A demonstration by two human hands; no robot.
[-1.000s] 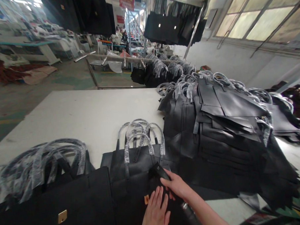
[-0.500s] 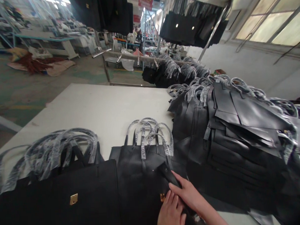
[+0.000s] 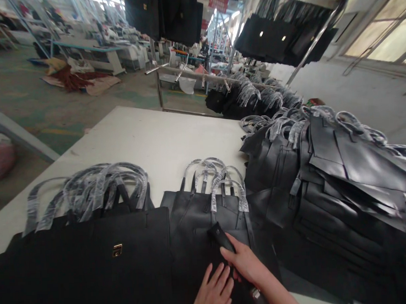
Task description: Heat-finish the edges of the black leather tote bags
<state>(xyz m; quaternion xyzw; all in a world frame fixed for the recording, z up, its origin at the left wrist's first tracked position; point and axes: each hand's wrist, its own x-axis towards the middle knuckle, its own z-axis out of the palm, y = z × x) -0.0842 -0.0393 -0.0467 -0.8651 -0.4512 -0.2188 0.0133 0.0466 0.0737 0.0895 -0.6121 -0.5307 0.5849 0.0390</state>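
Right hand (image 3: 243, 261): closed in a pinch on a black strip (image 3: 223, 240), thumb on top, fingers curled beneath; the strip's upper end projects past my grip, pointing up and to the left. Metal fitting (image 3: 255, 293) shows near my right wrist; cannot tell whether it joins the strip. Left hand (image 3: 214, 289): palm down, fingers a little apart, lying over the black bag (image 3: 190, 249) just left of the pinch. The bag lies below both hands, its film-wrapped handles (image 3: 213, 204) beyond the grip. Left of the grip: a second bag (image 3: 76, 260) with a gold clasp (image 3: 117, 250). Right of it: a heap of black pieces (image 3: 326, 200). Step in hand, my judgement: positioning the strip over the bag while the left palm steadies the layers. Next move calls for a steady pinch, strip aligned, bag kept flat.
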